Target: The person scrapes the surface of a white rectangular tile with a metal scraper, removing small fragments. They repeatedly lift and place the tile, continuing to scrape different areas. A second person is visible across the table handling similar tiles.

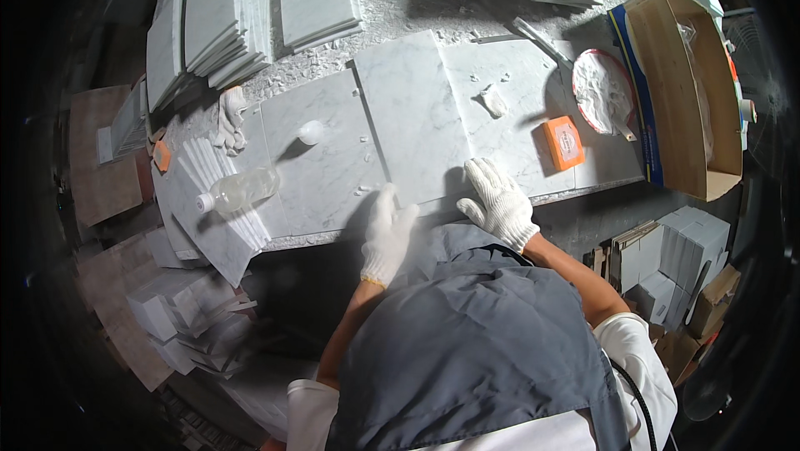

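Observation:
A long grey-veined white marble tile (412, 117) lies on top of other flat tiles in front of me. Both of my hands wear white knitted gloves. My left hand (389, 236) is at the tile's near left corner, fingers stretched forward and thumb apart. At the near right corner rests my right hand (500, 205), palm down with its fingers extended and thumb out. Neither hand grips anything. Whether the fingertips press on the tile's edges is hard to make out. Left of the tile stands a small white round object (311, 132); to its right lies a crumpled white scrap (493, 101).
A clear bottle (243, 190) lies on stacked tile strips at left, near a loose glove (231, 120). At right are an orange box (563, 143), a bowl of white paste (602, 92) and an open cardboard box (675, 84). Tile stacks (218, 13) stand at the back.

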